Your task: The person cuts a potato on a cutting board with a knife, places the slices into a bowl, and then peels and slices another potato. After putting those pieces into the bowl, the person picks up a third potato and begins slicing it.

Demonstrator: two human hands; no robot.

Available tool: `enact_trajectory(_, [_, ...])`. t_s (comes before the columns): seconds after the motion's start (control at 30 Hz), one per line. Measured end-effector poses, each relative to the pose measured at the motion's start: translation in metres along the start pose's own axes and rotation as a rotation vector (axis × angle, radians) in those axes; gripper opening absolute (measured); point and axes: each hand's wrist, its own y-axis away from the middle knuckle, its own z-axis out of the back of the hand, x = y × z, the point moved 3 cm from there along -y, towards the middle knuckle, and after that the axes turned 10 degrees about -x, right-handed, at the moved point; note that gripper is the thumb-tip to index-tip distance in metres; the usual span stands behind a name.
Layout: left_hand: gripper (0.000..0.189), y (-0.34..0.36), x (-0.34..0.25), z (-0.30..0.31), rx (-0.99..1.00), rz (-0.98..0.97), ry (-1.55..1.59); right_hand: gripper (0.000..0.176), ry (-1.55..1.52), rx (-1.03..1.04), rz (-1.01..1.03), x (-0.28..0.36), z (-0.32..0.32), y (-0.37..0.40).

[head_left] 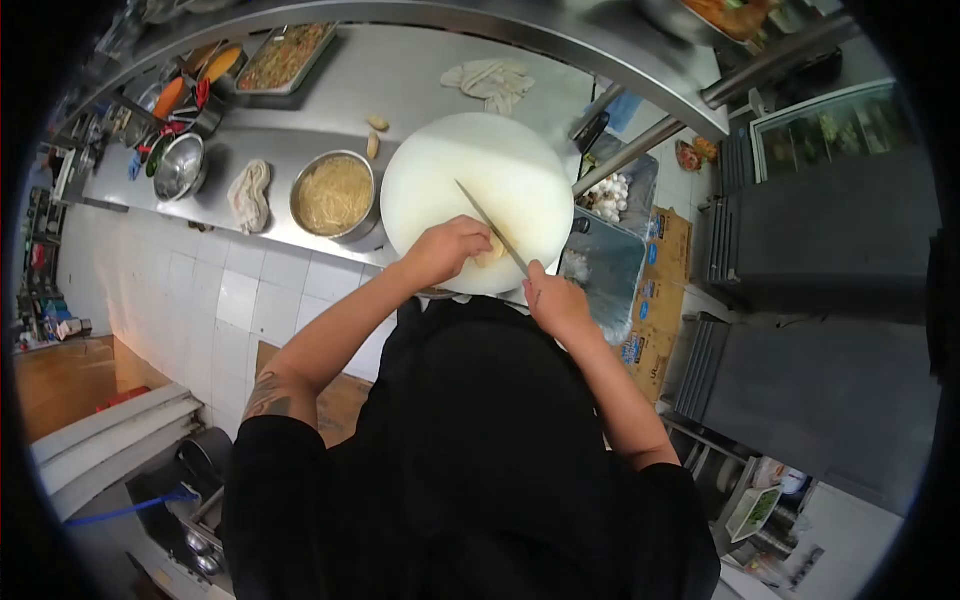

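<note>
My right hand (pixel 558 303) is closed round the handle of a kitchen knife (pixel 487 217), its long blade pointing away and to the left over the round white cutting board (pixel 430 165). With bent fingers, my left hand (pixel 448 250) holds a pale yellow piece, which looks like peeled potato (pixel 492 254), down on the board's near part. The blade lies right beside that piece; whether it touches cannot be made out. Left of the board is a steel pot (pixel 297 215) holding pale thin shreds. Two small yellowish potatoes (pixel 373 147) rest on the steel counter beyond it.
A crumpled cloth (pixel 250 195) and a steel bowl (pixel 180 168) sit to the left. Another cloth (pixel 492 82) and a tray of chopped food (pixel 285 58) lie farther back. A steel shelf rail (pixel 480 30) crosses above. Right of the board stands a grey bin (pixel 612 262).
</note>
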Motion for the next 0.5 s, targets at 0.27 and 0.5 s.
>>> enact_trajectory(0.27, [0.021,-0.004,-0.006,0.002,0.047,-0.021,-0.051,0.020,0.067,0.031,0.037,0.012,0.038,0.021])
enact_trajectory(0.5, [0.019,-0.002,-0.004,0.003,0.036,-0.036,-0.066,0.019,0.027,0.022,0.076,0.016,0.038,0.010])
